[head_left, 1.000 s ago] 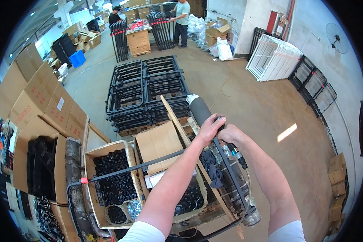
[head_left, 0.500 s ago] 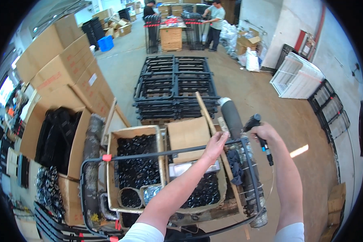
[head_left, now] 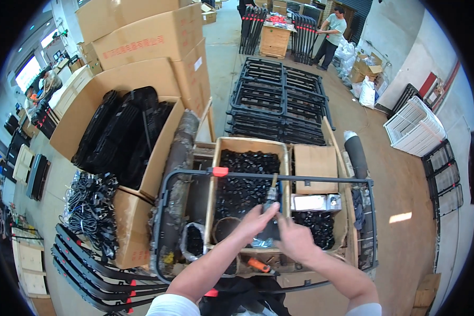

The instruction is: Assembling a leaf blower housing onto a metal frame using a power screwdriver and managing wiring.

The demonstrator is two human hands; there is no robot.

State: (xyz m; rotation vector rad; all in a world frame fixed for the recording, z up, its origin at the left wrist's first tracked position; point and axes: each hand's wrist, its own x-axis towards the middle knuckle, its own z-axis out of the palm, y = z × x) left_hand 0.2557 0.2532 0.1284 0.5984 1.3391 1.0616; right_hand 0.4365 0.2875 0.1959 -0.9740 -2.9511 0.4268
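Observation:
Both hands meet over the middle bin of black parts. My left hand [head_left: 259, 220] closes around the front of a power screwdriver [head_left: 272, 196], whose narrow tip points away from me. My right hand [head_left: 296, 239], slightly blurred, is at the dark rear body of that tool, fingers curled and partly hidden. Beneath them lies a black tubular frame [head_left: 321, 179] with rounded corners and a red clip [head_left: 219, 171] on its far bar. It spans the bins, and neither hand grips it. The wooden-edged bin [head_left: 213, 197] holds many small black pieces.
A cardboard flap [head_left: 316, 163] and a silver box [head_left: 313, 203] sit right of the bin. An orange-handled tool [head_left: 259, 264] lies nearer. Left are a carton [head_left: 158, 152] of black parts, cables [head_left: 92, 205] and curved black bars [head_left: 97, 276]. Stacked frames [head_left: 276, 100] stand beyond; a person [head_left: 333, 34] is farther off.
My right hand has brought the screwdriver from the frame's right side to the middle. My left hand has let go of the frame and joined it. The view has turned left.

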